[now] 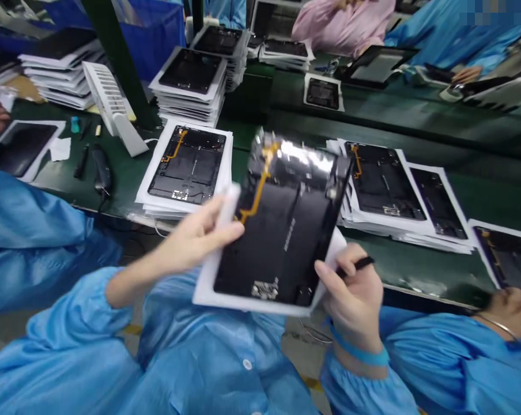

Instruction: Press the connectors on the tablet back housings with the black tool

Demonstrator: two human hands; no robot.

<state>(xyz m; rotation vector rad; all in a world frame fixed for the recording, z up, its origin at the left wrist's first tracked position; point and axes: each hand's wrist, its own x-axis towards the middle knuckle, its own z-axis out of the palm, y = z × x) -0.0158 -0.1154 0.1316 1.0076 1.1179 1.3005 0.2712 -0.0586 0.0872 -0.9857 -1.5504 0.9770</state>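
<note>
Between my two hands a black tablet back housing (273, 242), with an orange flex cable along its left side, is held up above the bench edge. White foam sheet (206, 294) lies beneath it and sticks out round the edges. My left hand (204, 230) is closed on the left edge, thumb on top. At the lower right corner my right hand (355, 288) grips the edge, also with a thin black tool (365, 263) in its fingers. A similar housing (191, 164) lies on a low stack to the left. Another housing (385, 178) tops the stack to the right.
Tall stacks of tablet parts (191, 69) stand at the back left beside a blue bin (157, 34). A green post (117, 63) and a white slotted stand (113, 106) rise from the green bench (269, 86). Co-workers in blue sleeves (22, 242) sit on both sides.
</note>
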